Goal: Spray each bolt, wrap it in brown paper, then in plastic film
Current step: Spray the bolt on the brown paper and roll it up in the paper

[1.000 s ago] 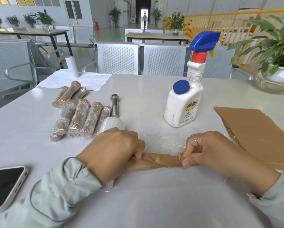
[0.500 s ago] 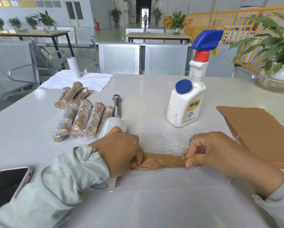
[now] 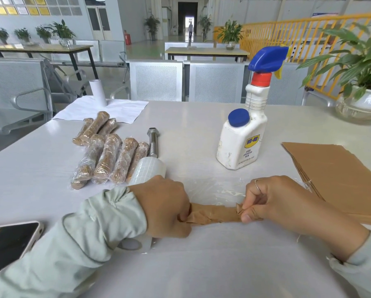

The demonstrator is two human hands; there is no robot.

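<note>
A bolt wrapped in brown paper [image 3: 214,215] lies across a sheet of plastic film [image 3: 214,190] near the table's front. My left hand [image 3: 165,209] grips its left end and my right hand [image 3: 272,201] pinches the crumpled right end. The film roll [image 3: 149,171] lies under my left forearm. One bare steel bolt [image 3: 153,141] lies beyond the roll. Several finished bolts in paper and film [image 3: 107,155] sit in a group to the left. The white spray bottle [image 3: 244,134] with a blue trigger stands behind the film.
A stack of brown paper sheets [image 3: 335,175] lies at the right. A phone [image 3: 8,244] rests at the front left edge. White paper with a small white roll [image 3: 97,92] sits at the far left, a potted plant [image 3: 365,97] at the far right. Metal chairs stand behind the table.
Both hands have stayed on the ends of the wrapped bolt with only slight shifts. My left forearm has drawn closer over the film roll.
</note>
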